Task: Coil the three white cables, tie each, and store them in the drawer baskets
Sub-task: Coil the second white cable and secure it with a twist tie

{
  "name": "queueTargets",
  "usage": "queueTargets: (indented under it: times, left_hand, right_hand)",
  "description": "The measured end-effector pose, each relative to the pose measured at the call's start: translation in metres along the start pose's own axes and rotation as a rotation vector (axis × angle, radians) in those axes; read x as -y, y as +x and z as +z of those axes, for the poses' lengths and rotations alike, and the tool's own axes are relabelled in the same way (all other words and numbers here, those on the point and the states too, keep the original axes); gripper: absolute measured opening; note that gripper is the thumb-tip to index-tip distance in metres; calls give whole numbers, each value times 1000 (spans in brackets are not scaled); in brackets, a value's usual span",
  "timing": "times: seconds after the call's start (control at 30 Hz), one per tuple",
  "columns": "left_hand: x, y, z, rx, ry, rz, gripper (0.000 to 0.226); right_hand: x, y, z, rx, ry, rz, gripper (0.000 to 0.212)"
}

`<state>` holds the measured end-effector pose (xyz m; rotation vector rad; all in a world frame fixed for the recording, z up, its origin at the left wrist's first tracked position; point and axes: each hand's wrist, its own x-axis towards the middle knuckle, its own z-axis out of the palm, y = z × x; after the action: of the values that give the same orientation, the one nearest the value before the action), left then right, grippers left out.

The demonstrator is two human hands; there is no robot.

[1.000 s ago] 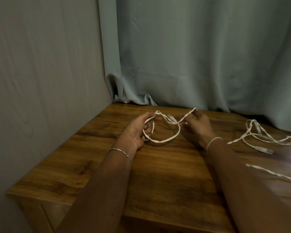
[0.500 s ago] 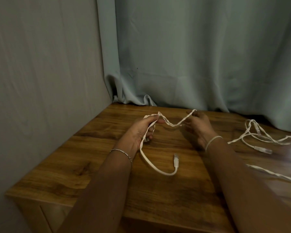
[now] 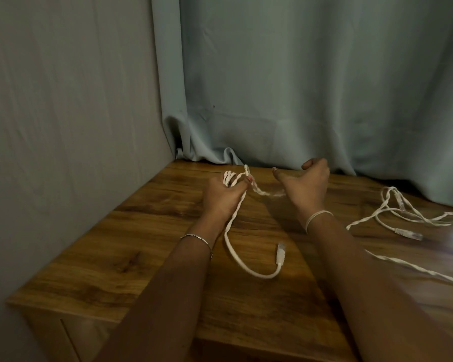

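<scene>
Twisted white cable (image 3: 226,239) looped over left hand (image 3: 221,197), tail dangling

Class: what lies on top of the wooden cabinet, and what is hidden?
A cable from the left hand trails onto it, plug end resting; loose white cables lie at right. Forearms hide part of the top.

A domestic room, dimly lit: a wood-grain cabinet top (image 3: 147,246) set into a corner, a fabric-draped wall (image 3: 63,100) and pale curtain (image 3: 311,87) behind.
</scene>
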<state>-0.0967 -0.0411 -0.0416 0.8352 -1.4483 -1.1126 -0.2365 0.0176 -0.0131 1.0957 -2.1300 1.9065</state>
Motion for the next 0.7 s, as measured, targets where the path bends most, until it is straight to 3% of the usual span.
queueTargets:
  times: [0.13,0.33,0.5,0.6,0.7]
  left_hand:
    - [-1,1,1,7,-38,-110,66]
    - [-4,1,0,83,-76,-141,39]
    - [-5,-1,-1,105,-60,-166,46]
    - [-6,0,0,91,-10,-138,41]
    - [-8,-3,0,126,-73,-168,28]
  right_hand:
    - [-6,-3,8,113,0,-98,29]
    - [22,-27,9,368,210,-337,5]
    - [54,-52,0,327,357,-581,8]
    - [70,-68,0,523,434,-466,12]
    - [69,-74,12,660,331,-264,39]
